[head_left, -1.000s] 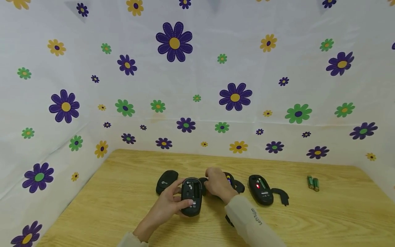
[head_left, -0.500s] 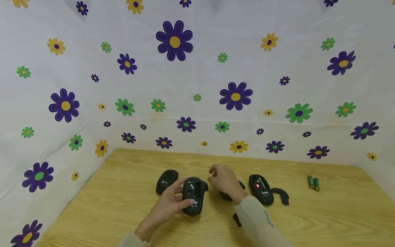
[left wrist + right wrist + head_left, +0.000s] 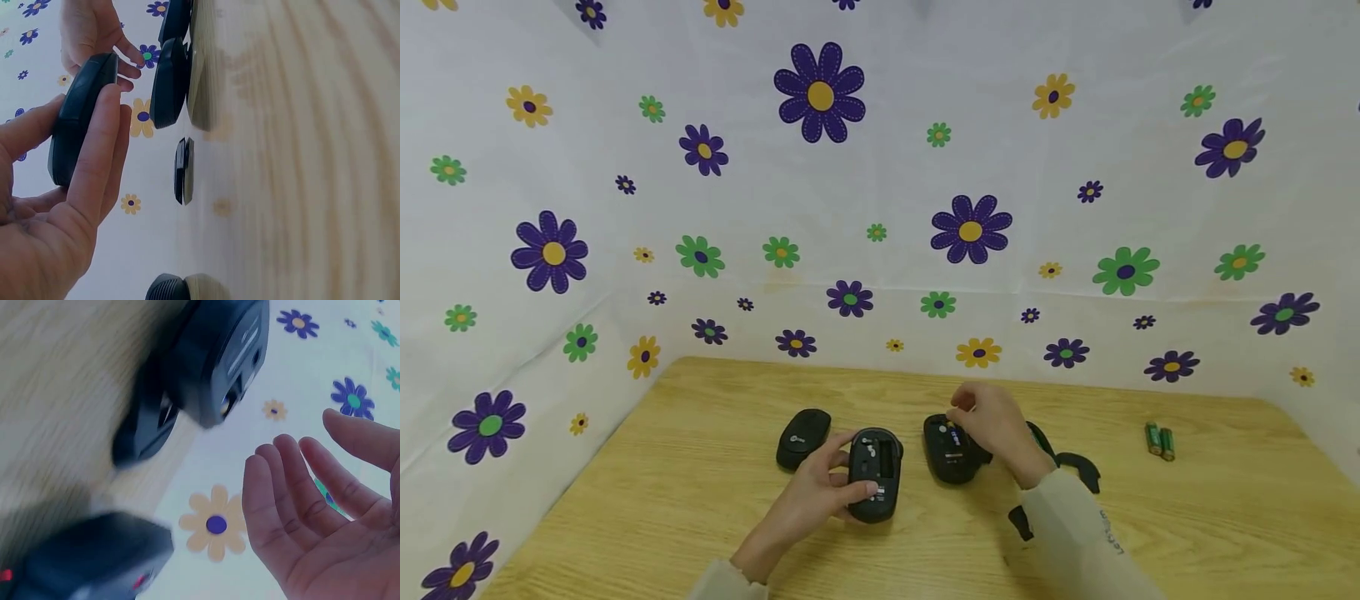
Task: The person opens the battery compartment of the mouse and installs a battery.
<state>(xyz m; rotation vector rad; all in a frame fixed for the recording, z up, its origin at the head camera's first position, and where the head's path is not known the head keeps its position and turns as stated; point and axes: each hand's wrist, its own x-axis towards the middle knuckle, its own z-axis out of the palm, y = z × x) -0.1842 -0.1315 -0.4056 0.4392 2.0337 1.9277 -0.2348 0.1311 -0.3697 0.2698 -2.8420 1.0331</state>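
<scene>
My left hand (image 3: 805, 493) grips a black computer mouse (image 3: 883, 493), underside toward me, with its battery slot uncovered. That slot looks dark and vacant. In the left wrist view, the fingers and thumb hold the mouse (image 3: 78, 119) by its sides, above the table. My right hand (image 3: 997, 423) hovers over the right side of a second upturned mouse (image 3: 947, 461), which has a battery in its slot. The right wrist view shows this hand (image 3: 322, 519) with loosely bent fingers and nothing in them, apart from the mice.
Face up at the left lies another black mouse (image 3: 803, 437). Mostly behind my right arm is an upturned mouse (image 3: 1042, 443). A curved black cover (image 3: 1080, 469) and a small black piece (image 3: 1020, 523) lie near that arm. Two green batteries (image 3: 1160, 440) lie far right.
My right hand has moved right, away from the held mouse, uncovering the second upturned mouse and covering most of the one further right. The left hand keeps its mouse, shifted slightly right.
</scene>
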